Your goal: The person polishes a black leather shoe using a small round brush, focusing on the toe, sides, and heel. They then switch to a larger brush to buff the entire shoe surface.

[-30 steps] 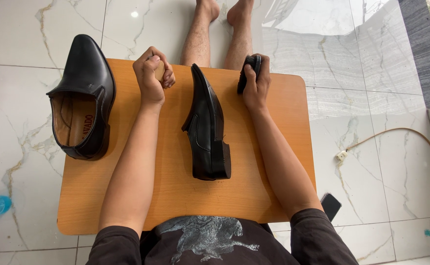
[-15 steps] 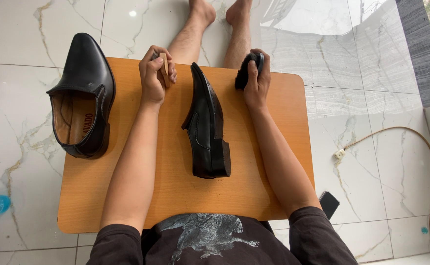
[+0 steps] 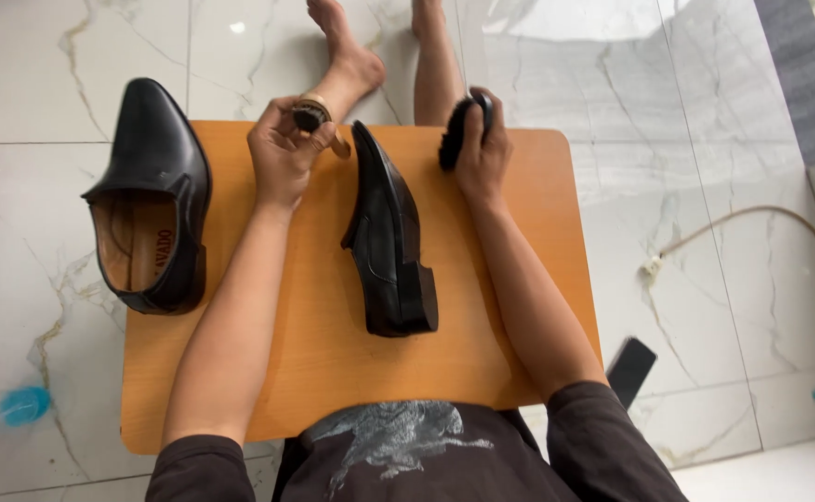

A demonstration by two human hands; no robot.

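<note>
Hands both closed on tools, as I read the head view. Left hand (image 3: pixel 282 149) pinches a small round tin (image 3: pixel 311 115) with a gold rim, tilted up so its dark inside faces me. Right hand (image 3: pixel 482 153) grips a black brush (image 3: pixel 458 130), bristles turned left toward the shoe. Between them a black leather shoe (image 3: pixel 387 237) lies on its side on the orange board (image 3: pixel 333 372), toe pointing away, upper exposed and within reach of both hands. Second black shoe (image 3: pixel 152 200) sits upright at the board's left edge, partly overhanging it, well apart from the hands. Dark phone (image 3: pixel 631 368) lies on the marble floor (image 3: pixel 705 139) near my right elbow; a cable (image 3: pixel 779 232) curls beyond.
</note>
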